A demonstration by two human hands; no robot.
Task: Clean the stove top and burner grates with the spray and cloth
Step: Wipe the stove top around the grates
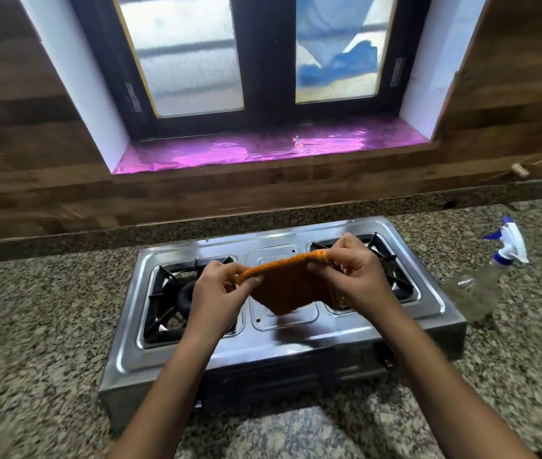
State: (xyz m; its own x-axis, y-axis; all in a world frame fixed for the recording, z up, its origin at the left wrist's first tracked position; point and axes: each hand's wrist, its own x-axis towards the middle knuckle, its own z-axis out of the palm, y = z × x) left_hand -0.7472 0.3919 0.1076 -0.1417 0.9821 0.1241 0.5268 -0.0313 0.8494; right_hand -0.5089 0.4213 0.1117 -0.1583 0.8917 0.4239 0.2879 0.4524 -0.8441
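Both hands are up over the stove point(282, 346), and the orange cloth point(289, 283) is stretched between them, in the air and clear of the metal. The left hand point(220, 289) pinches the near-left corner, thumb on top. The right hand point(355, 270) has its grip curled round the far-right end.

The cloth's long axis is the taut top edge. It runs left to right across the stove and climbs a touch toward the right hand. The loose body hangs from that edge, with its lowest point aimed down at the flat middle panel between the burners.

Now the dangers. That hanging flap sits between the left grate point(163, 276) and the right grate point(402, 286). A low sweep could likely catch a prong, then drag or tip a grate. A two-corner pinch is also a weak hold for scrubbing, so the cloth may slide out under pressure.

The spray bottle point(481, 286) stands on the bench point(31, 326) just right of the stove, blurred, nozzle seemingly aimed left. A wide swing of the right forearm could well knock it over.
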